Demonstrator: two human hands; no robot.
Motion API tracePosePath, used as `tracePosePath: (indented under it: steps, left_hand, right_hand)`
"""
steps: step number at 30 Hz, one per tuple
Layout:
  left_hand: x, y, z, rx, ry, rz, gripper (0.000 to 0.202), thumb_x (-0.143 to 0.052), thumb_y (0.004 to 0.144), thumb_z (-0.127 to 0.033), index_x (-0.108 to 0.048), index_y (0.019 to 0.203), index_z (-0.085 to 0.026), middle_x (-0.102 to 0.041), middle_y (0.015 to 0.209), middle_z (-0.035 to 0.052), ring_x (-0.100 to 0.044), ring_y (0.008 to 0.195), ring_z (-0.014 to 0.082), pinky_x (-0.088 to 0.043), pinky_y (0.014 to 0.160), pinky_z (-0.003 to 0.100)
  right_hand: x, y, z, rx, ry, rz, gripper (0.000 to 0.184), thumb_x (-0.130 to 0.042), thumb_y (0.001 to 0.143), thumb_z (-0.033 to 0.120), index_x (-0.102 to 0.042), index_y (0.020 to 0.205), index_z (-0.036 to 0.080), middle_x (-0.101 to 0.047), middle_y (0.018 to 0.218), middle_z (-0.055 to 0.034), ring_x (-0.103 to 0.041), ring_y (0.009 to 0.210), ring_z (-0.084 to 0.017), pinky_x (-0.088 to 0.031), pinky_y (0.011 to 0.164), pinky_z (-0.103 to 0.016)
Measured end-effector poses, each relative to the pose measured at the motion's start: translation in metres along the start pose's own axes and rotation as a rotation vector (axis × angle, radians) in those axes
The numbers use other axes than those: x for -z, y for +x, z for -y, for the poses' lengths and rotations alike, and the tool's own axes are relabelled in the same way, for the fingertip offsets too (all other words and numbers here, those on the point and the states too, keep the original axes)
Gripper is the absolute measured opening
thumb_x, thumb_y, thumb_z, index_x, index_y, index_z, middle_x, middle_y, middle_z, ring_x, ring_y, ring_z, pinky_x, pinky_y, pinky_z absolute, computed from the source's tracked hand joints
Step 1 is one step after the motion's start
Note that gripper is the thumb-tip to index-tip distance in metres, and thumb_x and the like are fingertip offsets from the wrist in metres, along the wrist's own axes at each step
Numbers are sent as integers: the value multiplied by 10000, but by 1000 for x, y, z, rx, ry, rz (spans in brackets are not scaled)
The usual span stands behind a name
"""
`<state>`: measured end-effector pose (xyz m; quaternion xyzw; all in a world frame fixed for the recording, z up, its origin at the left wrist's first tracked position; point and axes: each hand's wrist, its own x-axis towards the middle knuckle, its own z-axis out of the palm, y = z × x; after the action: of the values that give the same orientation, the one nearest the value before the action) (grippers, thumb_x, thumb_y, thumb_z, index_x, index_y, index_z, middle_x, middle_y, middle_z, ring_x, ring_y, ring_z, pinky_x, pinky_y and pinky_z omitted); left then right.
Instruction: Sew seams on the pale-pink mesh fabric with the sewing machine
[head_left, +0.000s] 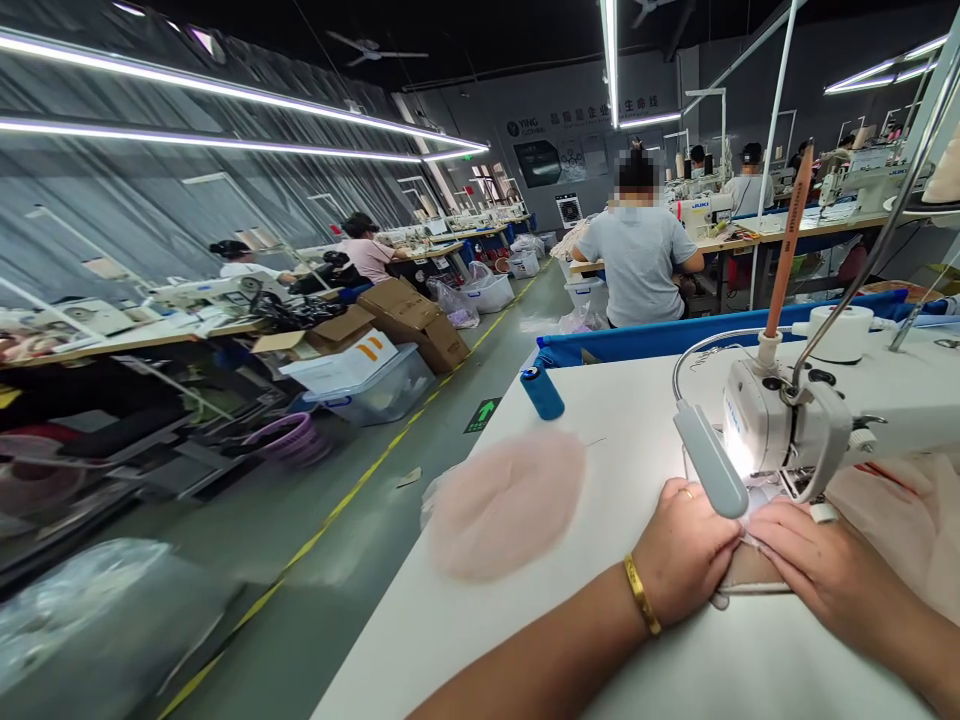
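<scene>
My left hand (686, 550), with a gold bangle at the wrist and a ring, rests on the white table (480, 620) with its fingers curled onto a small pale fabric piece (754, 578) in front of the sewing machine (810, 410). My right hand (814, 570) lies beside it, fingers pressed on the same piece near the needle area. A grey lamp arm (709, 458) shines just above my left hand. A round pink pad (506, 515) lies on the table to the left of my hands.
A blue thread spool (541, 392) stands near the table's far edge. Pale pink cloth (911, 510) lies under the machine at right. A person in a grey shirt (637, 255) sits ahead. Cardboard boxes (412, 320) and plastic bins line the aisle at left.
</scene>
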<state>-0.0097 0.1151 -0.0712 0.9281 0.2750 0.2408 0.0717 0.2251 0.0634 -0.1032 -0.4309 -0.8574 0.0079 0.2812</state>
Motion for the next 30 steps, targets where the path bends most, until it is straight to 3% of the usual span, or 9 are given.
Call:
tracePosePath:
  steps: [4,8,14,18,24,30]
  left_hand:
    - [-1,-3,-2,-15,-11,21,170,-578,957,-143,-704,870,-216,-737,893,23,-665,908,191,-471,881,355]
    - [-4,-13,-8,-41,12,57,183,-586,930,-113,-723,880,-224,-750,898,21,-640,864,190,-424,878,386]
    - [-3,-17,-13,-61,60,40,160,-596,928,-126,-722,877,-211,-740,872,13,-601,804,180,-379,850,399]
    - [-1,-14,-10,-76,74,44,143,-607,917,-133,-716,853,-200,-740,853,17,-607,801,183,-389,879,406]
    - [-3,-7,-2,-43,100,32,157,-603,925,-115,-724,879,-204,-751,876,16,-652,864,198,-407,923,420]
    - [-5,-1,4,-9,129,0,161,-595,961,-142,-724,906,-221,-756,926,21,-672,909,211,-441,947,424]
  right_hand:
    - [-5,-1,0,15,-24,24,348,-372,1114,183,-669,943,246,-728,957,-55,-634,824,-203,-523,836,-381]
    - [-3,-4,-1,37,-60,58,344,-379,1116,182,-620,876,237,-704,916,-41,-577,736,-186,-481,754,-351]
    - [5,-6,2,117,-75,28,229,-471,1086,177,-686,1024,226,-738,1020,-53,-638,874,-220,-476,761,-344]
    - [7,-4,2,126,-85,-3,253,-470,1072,169,-714,1057,236,-764,1071,-63,-668,897,-230,-507,759,-349]
    - [-1,-2,-5,44,-100,25,311,-437,1058,162,-731,1096,258,-783,1071,-76,-705,841,-228,-558,725,-355]
    - [-19,-10,-15,-68,-224,15,370,-386,1088,217,-693,1294,223,-776,1202,-144,-758,797,-239,-616,674,-378]
